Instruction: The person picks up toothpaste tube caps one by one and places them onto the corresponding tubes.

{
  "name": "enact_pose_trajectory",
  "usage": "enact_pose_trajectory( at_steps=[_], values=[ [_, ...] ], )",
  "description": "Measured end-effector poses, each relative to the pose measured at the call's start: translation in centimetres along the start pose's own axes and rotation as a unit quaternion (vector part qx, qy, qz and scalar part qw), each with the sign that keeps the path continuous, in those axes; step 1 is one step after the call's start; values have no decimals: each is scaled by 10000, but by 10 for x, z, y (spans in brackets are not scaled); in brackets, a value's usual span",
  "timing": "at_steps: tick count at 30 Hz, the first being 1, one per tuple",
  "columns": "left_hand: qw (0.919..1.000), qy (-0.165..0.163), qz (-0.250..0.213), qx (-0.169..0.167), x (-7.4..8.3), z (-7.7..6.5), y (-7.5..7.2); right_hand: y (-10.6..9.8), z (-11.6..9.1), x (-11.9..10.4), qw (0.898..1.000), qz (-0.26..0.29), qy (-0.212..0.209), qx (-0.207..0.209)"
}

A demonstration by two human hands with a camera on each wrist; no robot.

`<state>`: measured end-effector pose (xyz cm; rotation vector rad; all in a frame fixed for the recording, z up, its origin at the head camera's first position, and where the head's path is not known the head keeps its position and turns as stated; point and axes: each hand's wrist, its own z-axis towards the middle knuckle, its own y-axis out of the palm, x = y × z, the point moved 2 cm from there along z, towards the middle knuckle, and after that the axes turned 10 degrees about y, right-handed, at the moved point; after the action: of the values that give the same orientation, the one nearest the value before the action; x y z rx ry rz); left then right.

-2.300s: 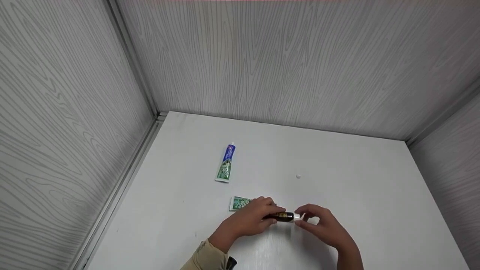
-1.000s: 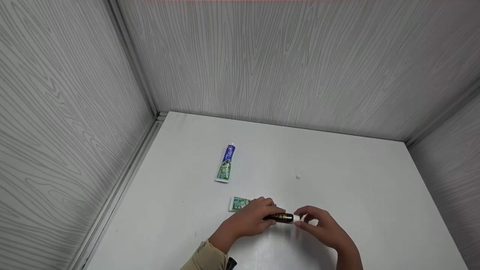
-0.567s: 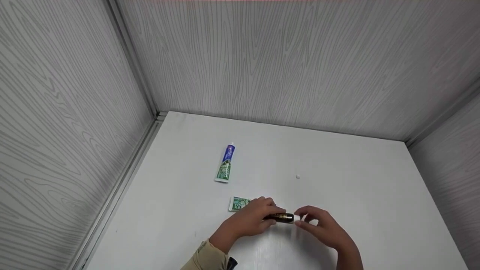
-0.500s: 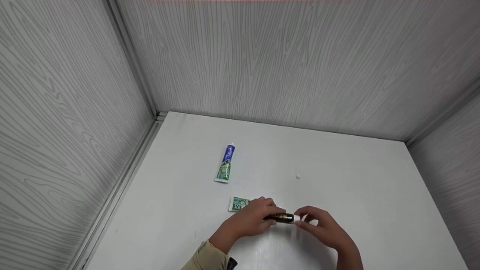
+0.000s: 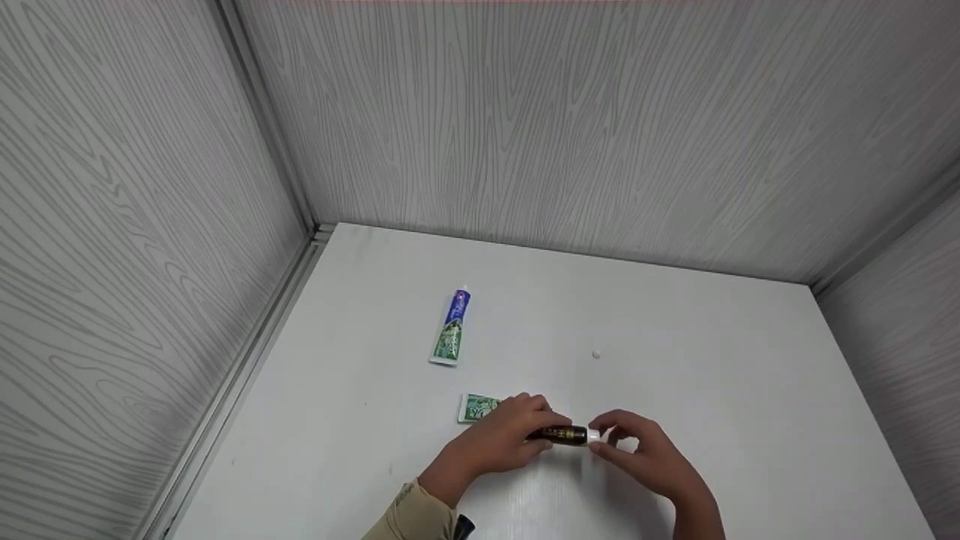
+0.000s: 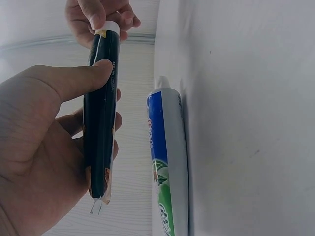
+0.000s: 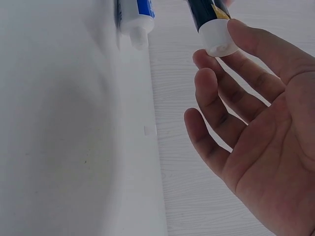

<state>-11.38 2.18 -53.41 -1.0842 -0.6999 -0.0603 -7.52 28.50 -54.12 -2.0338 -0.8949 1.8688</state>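
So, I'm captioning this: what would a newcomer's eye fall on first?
Probably the slim black tube, gripped by the left hand above the white tabletop, with the right hand pinching its white cap. Next comes the flat blue-and-green tube farther back, to the left. A green-printed tube lies partly hidden by the left hand.

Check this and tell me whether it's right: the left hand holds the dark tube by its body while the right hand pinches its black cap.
Not quite: the cap is white, not black, as the right wrist view shows. The left hand does hold the dark tube by its body, and the right hand pinches that cap.
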Motion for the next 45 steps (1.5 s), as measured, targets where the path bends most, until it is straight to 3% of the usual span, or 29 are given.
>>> enact_pose_trajectory(
  at_steps=[19,28,45],
  values=[
    [9998,-146,0,-147,-3,-2,1,-1,1,1,9996,53,-265,116],
    [9999,17,51,-103,-10,-5,4,-1,2,0,9998,-35,-77,159],
    [9998,-103,142,-101,-25,-7,6,-1,5,4,9999,3,40,94]
  ],
)
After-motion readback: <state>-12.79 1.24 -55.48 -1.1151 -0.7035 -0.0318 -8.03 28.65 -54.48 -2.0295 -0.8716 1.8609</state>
